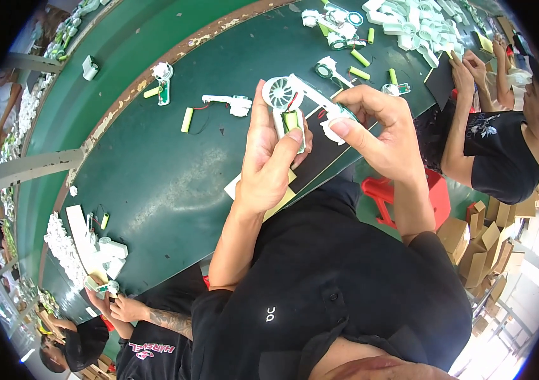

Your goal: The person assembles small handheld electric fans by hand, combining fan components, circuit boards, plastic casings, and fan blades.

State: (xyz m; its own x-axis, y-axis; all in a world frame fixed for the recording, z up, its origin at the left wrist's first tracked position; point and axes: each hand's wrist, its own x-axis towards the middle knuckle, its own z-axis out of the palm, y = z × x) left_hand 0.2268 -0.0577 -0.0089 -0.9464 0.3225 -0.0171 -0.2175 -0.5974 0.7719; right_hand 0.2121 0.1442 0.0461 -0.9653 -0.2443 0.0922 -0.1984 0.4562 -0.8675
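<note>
My left hand (264, 164) is closed round the handle of a pale handheld fan housing (279, 94), its round slotted grille pointing away from me. A yellow-green battery cell (291, 119) lies in the open handle, with my left thumb pressed on its lower end. Between the thumb and fingers of my right hand (383, 130) is a fan motor assembly (334, 123), partly hidden, with a white arm (310, 88) reaching toward the grille. Red wire shows near the battery and beside the assembly. Both hands are above the table's near edge.
The green table (162, 183) holds several motor assemblies with batteries (228, 103) and a pile of pale housings (418, 25). A black mat (320, 149) lies under my hands. A red stool (431, 196) and cardboard boxes (481, 244) stand right. Co-workers (503, 145) sit on both sides.
</note>
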